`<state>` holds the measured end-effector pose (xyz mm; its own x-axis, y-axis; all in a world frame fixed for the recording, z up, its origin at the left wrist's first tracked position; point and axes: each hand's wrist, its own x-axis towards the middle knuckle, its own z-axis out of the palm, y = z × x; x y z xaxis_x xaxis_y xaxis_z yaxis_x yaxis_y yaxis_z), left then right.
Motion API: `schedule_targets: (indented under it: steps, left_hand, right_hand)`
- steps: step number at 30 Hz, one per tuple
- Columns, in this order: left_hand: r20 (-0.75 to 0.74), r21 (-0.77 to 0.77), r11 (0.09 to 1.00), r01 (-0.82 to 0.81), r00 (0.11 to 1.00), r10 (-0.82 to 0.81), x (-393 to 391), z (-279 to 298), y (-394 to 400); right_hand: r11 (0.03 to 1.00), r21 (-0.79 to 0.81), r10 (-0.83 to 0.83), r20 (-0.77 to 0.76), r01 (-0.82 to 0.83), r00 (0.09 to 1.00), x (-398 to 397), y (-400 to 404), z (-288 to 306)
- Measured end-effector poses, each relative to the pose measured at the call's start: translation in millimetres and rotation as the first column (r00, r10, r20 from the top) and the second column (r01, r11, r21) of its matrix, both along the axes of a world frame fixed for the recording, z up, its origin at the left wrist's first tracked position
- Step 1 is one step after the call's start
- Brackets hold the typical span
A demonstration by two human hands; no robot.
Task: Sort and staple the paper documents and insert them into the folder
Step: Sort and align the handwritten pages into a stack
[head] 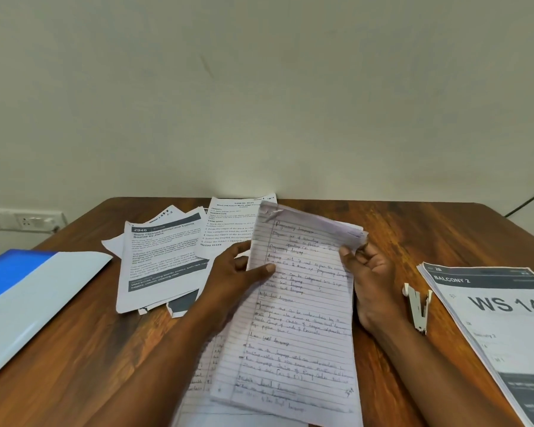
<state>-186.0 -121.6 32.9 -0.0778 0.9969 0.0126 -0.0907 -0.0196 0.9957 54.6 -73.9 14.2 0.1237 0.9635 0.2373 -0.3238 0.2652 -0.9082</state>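
Note:
A sheaf of lined handwritten pages (299, 306) is lifted and tilted above the wooden table (74, 349). My left hand (235, 275) grips its left edge with the thumb on the top sheet. At the sheaf's right edge near the upper corner, my right hand (370, 278) pinches the pages. More lined sheets (201, 374) lie flat beneath the sheaf. A white stapler (418, 308) lies just right of my right wrist. The blue and white folder (28, 300) rests shut at the left.
Loose printed sheets (158, 260) are scattered at the back centre, some torn. A printed stack headed "WS 14" (500, 328) lies at the right edge. The wall stands behind the table, with a socket (25, 221) at the left.

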Motion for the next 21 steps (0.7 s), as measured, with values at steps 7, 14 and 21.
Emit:
schedule_targets:
  steps: [7,14,21]
  left_hand:
    - [0.030,-0.008,0.987,0.163,0.986,-0.163,7,3,-12]
    - [0.093,-0.008,0.983,0.185,0.979,-0.183,10,5,-12]
    - [-0.010,-0.029,0.994,0.105,0.994,-0.105,13,-7,-3]
  right_hand:
    - [0.999,-0.035,0.011,-0.068,-0.013,0.998,1,-1,3]
    - [0.998,-0.043,0.053,0.020,-0.052,0.998,-1,1,1]
    - [1.000,-0.019,0.020,0.189,-0.016,0.982,-3,3,-4]
